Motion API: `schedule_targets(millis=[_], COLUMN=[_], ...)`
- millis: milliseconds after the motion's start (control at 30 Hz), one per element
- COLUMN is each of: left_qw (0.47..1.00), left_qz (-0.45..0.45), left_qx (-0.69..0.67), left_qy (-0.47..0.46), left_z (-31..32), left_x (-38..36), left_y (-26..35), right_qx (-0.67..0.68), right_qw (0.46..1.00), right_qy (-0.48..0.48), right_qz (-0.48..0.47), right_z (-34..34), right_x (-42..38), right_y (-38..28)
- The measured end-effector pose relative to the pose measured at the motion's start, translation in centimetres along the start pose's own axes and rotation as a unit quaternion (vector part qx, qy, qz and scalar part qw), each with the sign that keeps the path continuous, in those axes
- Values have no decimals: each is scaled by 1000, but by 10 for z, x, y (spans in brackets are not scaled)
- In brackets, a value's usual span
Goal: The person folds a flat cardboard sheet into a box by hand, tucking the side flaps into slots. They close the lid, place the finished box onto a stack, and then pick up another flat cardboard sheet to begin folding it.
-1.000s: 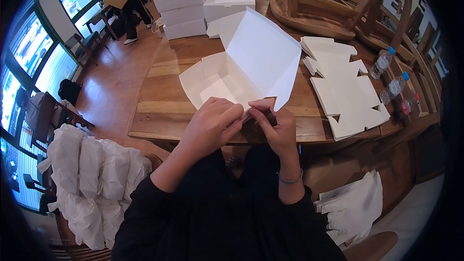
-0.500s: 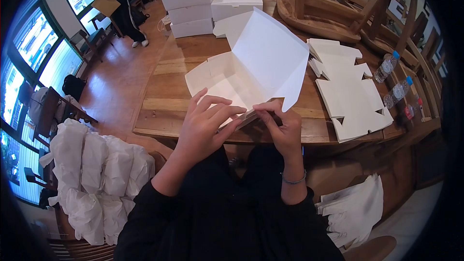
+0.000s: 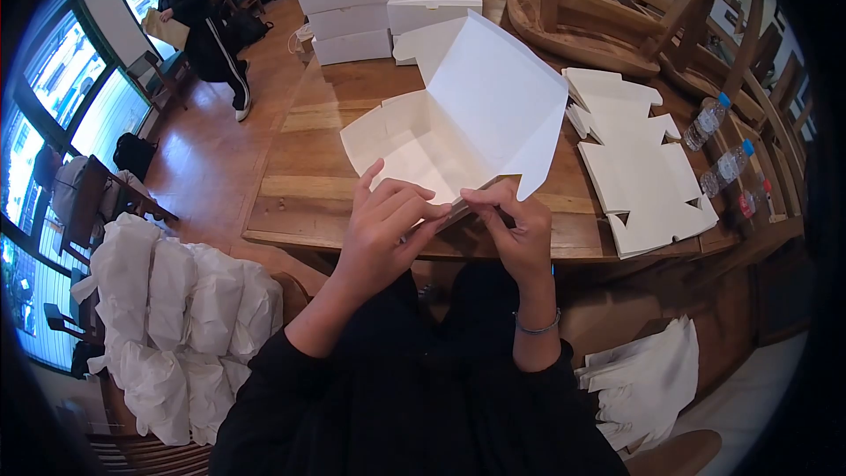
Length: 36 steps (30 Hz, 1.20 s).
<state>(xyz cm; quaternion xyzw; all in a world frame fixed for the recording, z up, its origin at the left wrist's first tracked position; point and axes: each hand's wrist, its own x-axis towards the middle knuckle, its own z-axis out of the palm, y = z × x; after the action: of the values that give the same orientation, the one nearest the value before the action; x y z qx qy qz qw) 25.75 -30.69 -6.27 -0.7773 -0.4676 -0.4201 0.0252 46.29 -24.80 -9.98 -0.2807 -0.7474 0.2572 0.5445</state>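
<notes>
A partly folded white box [image 3: 411,145] sits at the near edge of the wooden table [image 3: 300,185], its lid [image 3: 507,92] raised at the right. My left hand [image 3: 388,220] pinches the box's near wall between thumb and index finger, other fingers raised. Close beside it, my right hand [image 3: 511,225] pinches the same wall with thumb and fingertips. Right of the box lies a stack of flat, unfolded white box blanks [image 3: 639,167]. The exact fold between my fingertips is too small to make out.
Closed white boxes [image 3: 348,13] stand at the table's back. Bottles [image 3: 705,123] and upturned wooden chairs [image 3: 608,18] are at the right. White wrapped bundles [image 3: 189,300] lie lower left, white sheets [image 3: 648,383] lower right. A person [image 3: 198,26] holds a brown envelope at upper left.
The fingers of my left hand have closed in on the box's near wall. The person in the background has turned and moved to the left. The view has shifted slightly.
</notes>
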Motion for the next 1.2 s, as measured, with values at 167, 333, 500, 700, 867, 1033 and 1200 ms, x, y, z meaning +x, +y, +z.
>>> schedule_targets(millis=[167,333,500,700,867,1033,1200], left_qw=[1000,998,968,917,926,927,942], left_qz=[7,-15,-170,-265,-296,-314,-272], left_qx=[11,23,-80,-276,-222,-200,-194], left_qy=[-9,57,164,109,78,36,-14], left_z=[-4,-18,-32,-20,-21,-29,-27], left_x=[2,8,17,11,6,14,19], left_y=[1,-5,-46,-89,-76,-62,-71], right_qx=[25,-13,66,165,161,195,165], right_qw=[1000,999,990,959,959,963,970], right_qy=[4,27,117,227,228,168,160], right_qz=[11,-19,-40,-32,46,80,79], right_z=[1,0,-3,-4,-2,-3,-5], right_x=[0,3,-8,-18,-7,-1,-2], right_y=[-1,-12,-9,9,7,10,11])
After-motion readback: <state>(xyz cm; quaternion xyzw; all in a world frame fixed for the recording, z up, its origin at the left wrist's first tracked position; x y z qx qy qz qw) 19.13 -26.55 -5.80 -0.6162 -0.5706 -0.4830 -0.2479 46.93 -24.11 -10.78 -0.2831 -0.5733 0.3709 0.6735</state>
